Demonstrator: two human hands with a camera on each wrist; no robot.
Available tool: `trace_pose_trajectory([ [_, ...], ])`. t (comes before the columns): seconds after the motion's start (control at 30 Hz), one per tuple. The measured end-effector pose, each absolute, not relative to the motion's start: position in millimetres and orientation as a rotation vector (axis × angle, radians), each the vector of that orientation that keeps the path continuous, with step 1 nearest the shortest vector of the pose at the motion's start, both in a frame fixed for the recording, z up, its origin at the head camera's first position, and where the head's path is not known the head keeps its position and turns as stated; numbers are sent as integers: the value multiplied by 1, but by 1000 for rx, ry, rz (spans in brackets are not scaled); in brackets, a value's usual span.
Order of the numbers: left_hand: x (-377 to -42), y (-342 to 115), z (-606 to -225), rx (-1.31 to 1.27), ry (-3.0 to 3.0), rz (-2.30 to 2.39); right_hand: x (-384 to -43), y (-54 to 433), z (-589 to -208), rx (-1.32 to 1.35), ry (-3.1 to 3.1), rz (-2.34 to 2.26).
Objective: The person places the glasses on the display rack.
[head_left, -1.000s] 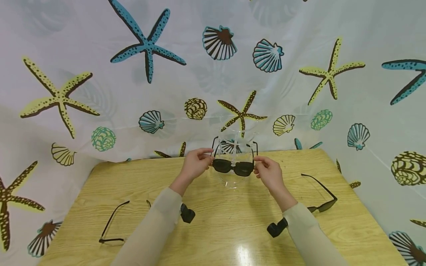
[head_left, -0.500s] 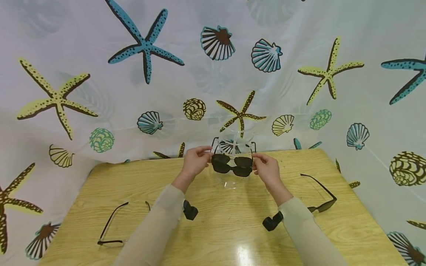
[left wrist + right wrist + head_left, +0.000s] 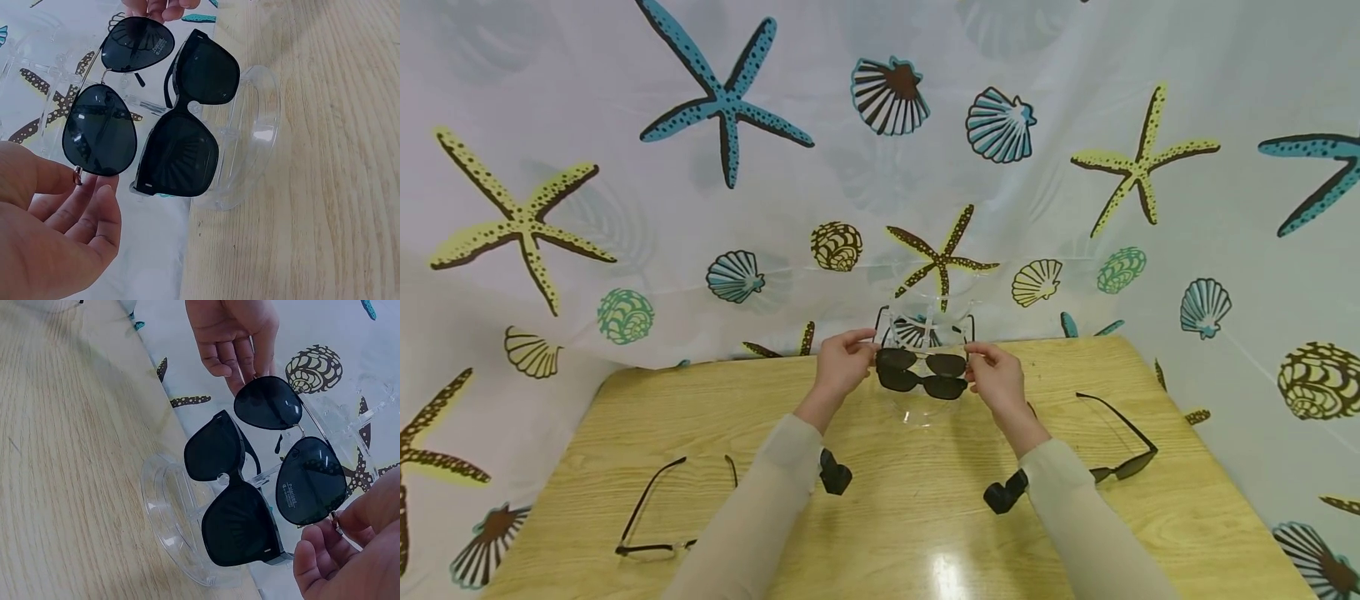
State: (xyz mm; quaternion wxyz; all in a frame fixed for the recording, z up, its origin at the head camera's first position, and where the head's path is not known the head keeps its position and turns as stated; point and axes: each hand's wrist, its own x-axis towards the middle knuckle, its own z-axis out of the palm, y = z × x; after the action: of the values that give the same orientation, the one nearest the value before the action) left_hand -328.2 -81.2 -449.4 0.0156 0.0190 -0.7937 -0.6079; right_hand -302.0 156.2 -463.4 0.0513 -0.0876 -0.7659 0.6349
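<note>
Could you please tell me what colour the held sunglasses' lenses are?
The lenses are near-black, shown best in the left wrist view.

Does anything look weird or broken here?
Nothing looks broken. One oddity: small white printing on one dark teardrop lens of the metal-framed sunglasses, near the right hand; the other lens shows none.

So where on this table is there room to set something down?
The table is bare between the sleeves, in front of the clear stand, and at back left, behind the eyeglasses. The stand is crowded: the left hand and the right hand hold metal-framed sunglasses just above black-framed sunglasses.
</note>
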Motion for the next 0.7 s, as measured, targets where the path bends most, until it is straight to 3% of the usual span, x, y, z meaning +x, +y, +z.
trace_pose_trajectory([
  [0.7, -339, -78, -454, 27, -2528, -1803, -303, 160, -467, -264, -2376, 1900],
])
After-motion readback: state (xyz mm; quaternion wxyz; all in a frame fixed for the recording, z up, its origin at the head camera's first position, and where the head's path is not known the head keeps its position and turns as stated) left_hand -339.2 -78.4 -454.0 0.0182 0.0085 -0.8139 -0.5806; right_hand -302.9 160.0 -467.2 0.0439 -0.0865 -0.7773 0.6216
